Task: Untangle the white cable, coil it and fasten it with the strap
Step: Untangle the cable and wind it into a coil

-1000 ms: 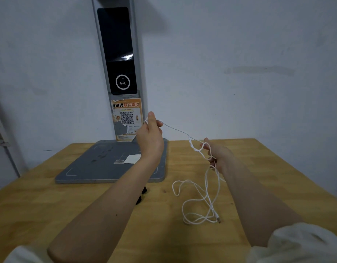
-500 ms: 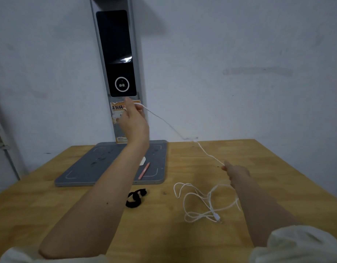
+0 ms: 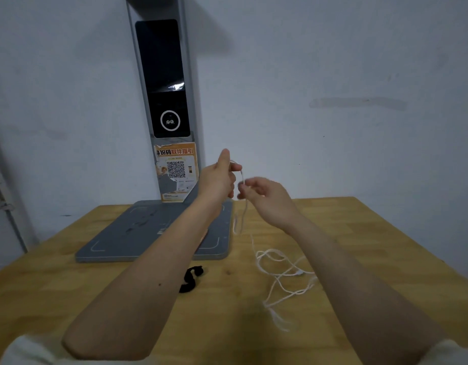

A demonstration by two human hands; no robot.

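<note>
- The wooden table (image 3: 372, 233) carries a grey base plate (image 3: 153, 233) at the back.
- The white cable (image 3: 280, 275) lies mostly in loose loops on the table, one end raised, likely to start a coil.
- The left hand (image 3: 217, 180) pinches that raised end; the right hand (image 3: 267, 198), fingers curled, nips the strand just below (blurred).
- The black strap (image 3: 192, 279) waits untouched nearby.

white cable (image 3: 276, 272), black strap (image 3: 192, 279), grey base (image 3: 138, 233), yellow-brown wooden table (image 3: 385, 246)
</note>
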